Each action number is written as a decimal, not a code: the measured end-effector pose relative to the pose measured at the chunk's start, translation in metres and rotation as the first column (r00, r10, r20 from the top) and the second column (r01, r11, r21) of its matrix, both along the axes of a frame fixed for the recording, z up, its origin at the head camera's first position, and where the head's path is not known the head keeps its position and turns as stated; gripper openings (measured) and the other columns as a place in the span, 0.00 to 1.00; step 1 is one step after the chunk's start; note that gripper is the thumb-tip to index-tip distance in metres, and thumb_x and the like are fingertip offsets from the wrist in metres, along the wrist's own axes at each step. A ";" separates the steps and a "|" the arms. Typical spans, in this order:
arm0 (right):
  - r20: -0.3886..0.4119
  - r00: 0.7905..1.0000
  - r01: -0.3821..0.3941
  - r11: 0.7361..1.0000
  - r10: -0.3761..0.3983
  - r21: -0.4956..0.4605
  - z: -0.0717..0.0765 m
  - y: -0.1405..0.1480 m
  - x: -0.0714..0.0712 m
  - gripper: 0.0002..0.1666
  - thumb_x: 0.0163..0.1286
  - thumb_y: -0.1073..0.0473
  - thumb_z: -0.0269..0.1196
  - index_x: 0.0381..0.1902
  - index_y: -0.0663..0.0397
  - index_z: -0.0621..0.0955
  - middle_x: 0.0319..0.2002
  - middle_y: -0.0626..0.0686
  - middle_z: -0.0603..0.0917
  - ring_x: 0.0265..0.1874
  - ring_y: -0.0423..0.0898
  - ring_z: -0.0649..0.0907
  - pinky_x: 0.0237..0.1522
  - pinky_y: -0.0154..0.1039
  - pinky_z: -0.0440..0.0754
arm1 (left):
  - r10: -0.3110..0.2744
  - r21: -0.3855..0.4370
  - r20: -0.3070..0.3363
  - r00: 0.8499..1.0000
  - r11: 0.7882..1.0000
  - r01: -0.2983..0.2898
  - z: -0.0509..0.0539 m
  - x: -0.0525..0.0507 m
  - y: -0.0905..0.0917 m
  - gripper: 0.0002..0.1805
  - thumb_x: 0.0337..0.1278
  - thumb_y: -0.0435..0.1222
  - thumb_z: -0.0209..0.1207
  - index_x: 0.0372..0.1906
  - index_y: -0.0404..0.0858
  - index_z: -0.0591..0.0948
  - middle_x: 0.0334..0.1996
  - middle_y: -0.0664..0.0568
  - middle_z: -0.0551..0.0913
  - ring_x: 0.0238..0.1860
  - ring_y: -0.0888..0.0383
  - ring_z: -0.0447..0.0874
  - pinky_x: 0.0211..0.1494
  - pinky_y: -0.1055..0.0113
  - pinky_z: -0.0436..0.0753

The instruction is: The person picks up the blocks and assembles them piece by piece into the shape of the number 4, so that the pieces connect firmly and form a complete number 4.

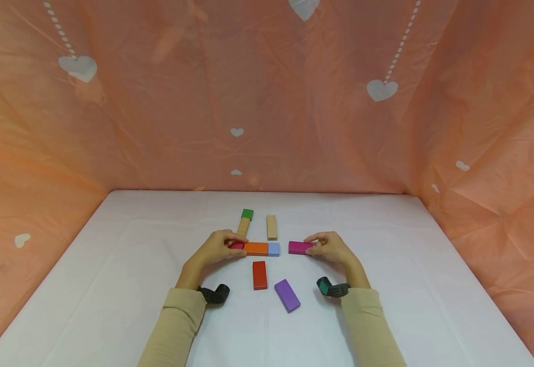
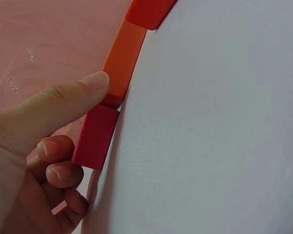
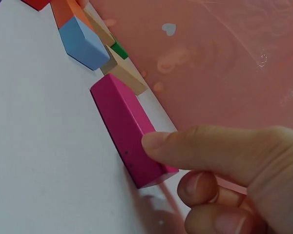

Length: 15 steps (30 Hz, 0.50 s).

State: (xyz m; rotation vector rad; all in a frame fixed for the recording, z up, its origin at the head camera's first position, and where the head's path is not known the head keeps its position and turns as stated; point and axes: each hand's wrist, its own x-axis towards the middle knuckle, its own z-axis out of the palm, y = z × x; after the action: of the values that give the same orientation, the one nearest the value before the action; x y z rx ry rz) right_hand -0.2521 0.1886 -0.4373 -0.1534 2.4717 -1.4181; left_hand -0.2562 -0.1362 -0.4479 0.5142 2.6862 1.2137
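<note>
My left hand (image 1: 221, 246) is at the left end of a row of blocks, thumb and fingers about a small crimson block (image 2: 96, 138). Its thumb tip lies by the joint with the orange block (image 1: 256, 248). A light blue block (image 1: 273, 249) adjoins the orange one on the right. My right hand (image 1: 333, 248) pinches the right part of a magenta block (image 3: 121, 127), which lies apart from the light blue block across a short gap. Behind the row, a plain wooden block (image 1: 243, 227) extends back to a green block (image 1: 247, 214).
Another plain wooden block (image 1: 271, 227) lies behind the light blue one. Nearer to me are a red block (image 1: 260, 275) and a tilted purple block (image 1: 287, 295). The white table (image 1: 111, 285) is bordered by orange sheeting (image 1: 267, 102) at the back and sides.
</note>
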 end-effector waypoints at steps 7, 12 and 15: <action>0.012 1.000 0.012 1.000 -0.012 0.011 0.001 -0.001 0.000 0.21 0.58 0.66 0.67 0.50 0.67 0.81 0.15 0.43 0.68 0.20 0.39 0.66 0.25 0.29 0.65 | 0.005 -0.001 0.010 1.000 1.000 -0.005 0.001 0.001 0.000 0.17 0.49 0.38 0.70 0.46 0.39 0.86 0.44 0.42 0.83 0.43 0.54 0.72 0.46 0.69 0.73; 0.010 1.000 0.007 1.000 -0.007 -0.005 0.001 -0.002 0.001 0.21 0.58 0.67 0.67 0.50 0.69 0.81 0.15 0.43 0.68 0.20 0.38 0.66 0.24 0.28 0.65 | 0.004 0.006 0.009 1.000 1.000 -0.004 0.001 0.001 0.000 0.17 0.49 0.37 0.70 0.46 0.38 0.86 0.43 0.42 0.82 0.42 0.54 0.72 0.46 0.68 0.73; 0.008 1.000 0.008 1.000 -0.008 -0.021 0.002 -0.001 0.001 0.21 0.58 0.67 0.67 0.50 0.69 0.81 0.15 0.43 0.68 0.19 0.37 0.66 0.24 0.28 0.64 | 0.000 0.007 -0.001 1.000 1.000 0.000 0.000 0.000 0.000 0.17 0.49 0.37 0.70 0.46 0.38 0.86 0.42 0.42 0.82 0.41 0.54 0.72 0.44 0.68 0.73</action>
State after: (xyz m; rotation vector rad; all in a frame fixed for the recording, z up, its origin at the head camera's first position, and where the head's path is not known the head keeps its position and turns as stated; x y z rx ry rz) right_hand -0.2508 0.1874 -0.4354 -0.1416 2.4543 -1.4455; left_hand -0.2562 -0.1363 -0.4479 0.5157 2.6835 1.2234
